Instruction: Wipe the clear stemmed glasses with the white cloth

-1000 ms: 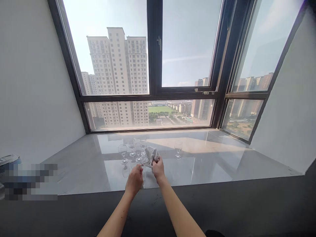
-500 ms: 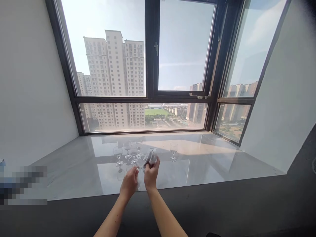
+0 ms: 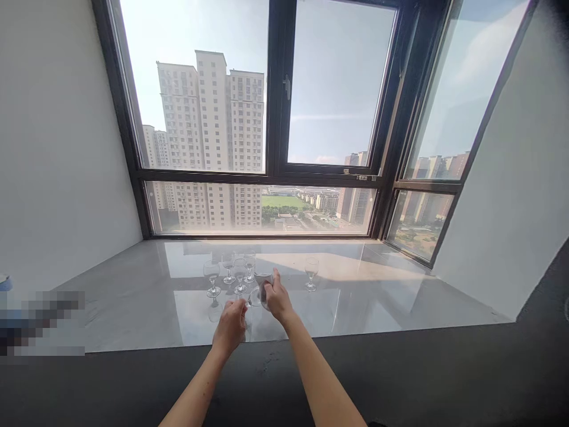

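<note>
No readable text, labels, numbers or signs

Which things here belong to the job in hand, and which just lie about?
In the job:
left hand
right hand
held clear stemmed glass
greyish-white cloth
probably five standing clear stemmed glasses

Lying about:
apparently the blue-and-white object, mostly pixelated, far left

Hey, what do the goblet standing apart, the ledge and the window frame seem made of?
Goblet: probably smooth, clear glass, as it's transparent with bright glints; clear plastic isn't ruled out. Ledge: polished grey stone or tile, judging by its mirror-like reflections. Window frame: dark, likely coated metal, going by its slim, straight bars.
</note>
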